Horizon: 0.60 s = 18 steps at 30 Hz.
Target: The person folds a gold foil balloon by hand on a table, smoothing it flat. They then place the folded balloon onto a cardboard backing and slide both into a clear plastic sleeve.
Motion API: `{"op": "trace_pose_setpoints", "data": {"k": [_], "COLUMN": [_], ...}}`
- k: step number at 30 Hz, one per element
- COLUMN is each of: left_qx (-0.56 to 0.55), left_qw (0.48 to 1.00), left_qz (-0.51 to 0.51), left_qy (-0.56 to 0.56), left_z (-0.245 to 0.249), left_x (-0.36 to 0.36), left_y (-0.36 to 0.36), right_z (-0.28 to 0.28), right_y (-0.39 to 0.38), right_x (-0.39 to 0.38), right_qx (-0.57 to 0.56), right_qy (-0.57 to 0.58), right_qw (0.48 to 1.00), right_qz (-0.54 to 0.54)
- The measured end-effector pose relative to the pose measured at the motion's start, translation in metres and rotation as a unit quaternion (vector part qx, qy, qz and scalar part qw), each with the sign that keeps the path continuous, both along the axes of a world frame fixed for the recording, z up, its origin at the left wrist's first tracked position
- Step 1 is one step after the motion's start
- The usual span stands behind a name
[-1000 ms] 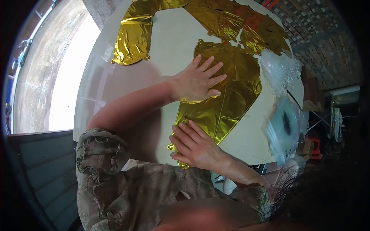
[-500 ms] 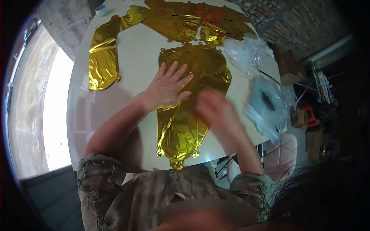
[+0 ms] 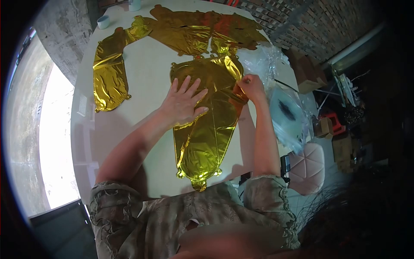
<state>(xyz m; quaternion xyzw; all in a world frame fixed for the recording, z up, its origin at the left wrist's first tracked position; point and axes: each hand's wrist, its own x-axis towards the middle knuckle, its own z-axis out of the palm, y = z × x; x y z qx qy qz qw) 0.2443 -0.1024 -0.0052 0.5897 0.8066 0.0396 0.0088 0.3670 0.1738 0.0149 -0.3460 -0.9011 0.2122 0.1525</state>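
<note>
A flat gold foil balloon [image 3: 211, 134] lies lengthwise on the white table [image 3: 144, 77], its tabbed lower end hanging over the near edge. My left hand [image 3: 185, 101] rests palm down on its left side, fingers spread. At the balloon's right edge, my right hand [image 3: 251, 88] has its fingers pinched on the foil, which lifts and creases there. More joined gold foil pieces [image 3: 185, 32] stretch across the far part of the table, and one arm-like section [image 3: 110, 80] bends down the left side.
Right of the balloon lie crumpled clear plastic [image 3: 263, 58] and a clear bag with a dark mark [image 3: 286, 114]. A small white cup [image 3: 103, 21] stands at the far left. Beyond the right edge are a padded stool [image 3: 308, 168] and cardboard boxes [image 3: 304, 73].
My right hand has moved up and right from over the balloon's middle to its right edge and now pinches the foil. My left hand stays flat on the balloon. The view has shifted slightly.
</note>
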Motion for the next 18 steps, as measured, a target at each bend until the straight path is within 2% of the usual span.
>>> {"op": "trace_pose_setpoints", "data": {"k": [1, 3, 4, 5, 6, 7, 9, 11, 12, 13, 14, 15, 17, 18], "left_qx": [0.003, -0.005, -0.005, -0.007, -0.009, -0.009, 0.006, 0.014, 0.023, 0.018, 0.017, 0.016, -0.018, -0.047], "left_qw": [1.000, 1.000, 1.000, 1.000, 1.000, 1.000, 1.000, 1.000, 1.000, 1.000, 0.999, 0.998, 0.998, 0.997], "left_qz": [0.003, -0.001, -0.002, -0.002, -0.001, 0.000, -0.001, -0.001, -0.002, -0.009, -0.021, -0.032, -0.035, -0.034], "left_qy": [-0.002, -0.010, -0.012, -0.011, -0.011, -0.011, -0.005, -0.012, -0.019, -0.018, 0.019, 0.056, 0.051, 0.042], "left_z": [0.001, 0.003, 0.003, 0.004, 0.004, 0.002, -0.002, -0.002, -0.003, -0.006, -0.009, -0.010, -0.006, -0.004], "left_x": [-0.001, 0.000, 0.000, 0.000, 0.000, 0.000, -0.001, -0.002, -0.002, -0.003, -0.006, -0.007, -0.008, -0.009], "left_y": [0.000, -0.001, -0.001, -0.001, -0.001, 0.000, 0.001, 0.000, 0.001, 0.000, -0.002, -0.002, 0.000, 0.001], "right_z": [0.000, -0.002, -0.003, -0.005, -0.007, -0.012, -0.022, -0.045, -0.052, -0.051, -0.045, -0.012, -0.010, -0.007], "right_y": [0.003, 0.004, 0.003, 0.000, -0.001, -0.001, -0.011, -0.032, -0.048, -0.067, -0.083, -0.114, -0.110, -0.106], "right_x": [0.000, 0.004, 0.003, 0.002, 0.000, -0.006, -0.022, -0.052, -0.063, -0.073, -0.079, -0.071, -0.065, -0.061], "right_qx": [0.003, -0.106, -0.105, -0.269, -0.423, -0.544, -0.648, -0.665, -0.665, -0.526, -0.370, -0.441, -0.471, -0.471], "right_qy": [-0.002, 0.043, 0.042, 0.115, 0.183, 0.242, 0.314, 0.383, 0.387, 0.407, 0.412, 0.401, 0.404, 0.404], "right_qw": [1.000, 0.993, 0.994, 0.956, 0.887, 0.799, 0.683, 0.636, 0.633, 0.744, 0.832, 0.802, 0.754, 0.753], "right_qz": [0.003, 0.002, 0.002, 0.009, 0.017, 0.077, 0.121, 0.088, 0.084, 0.062, 0.036, 0.049, 0.216, 0.218]}}
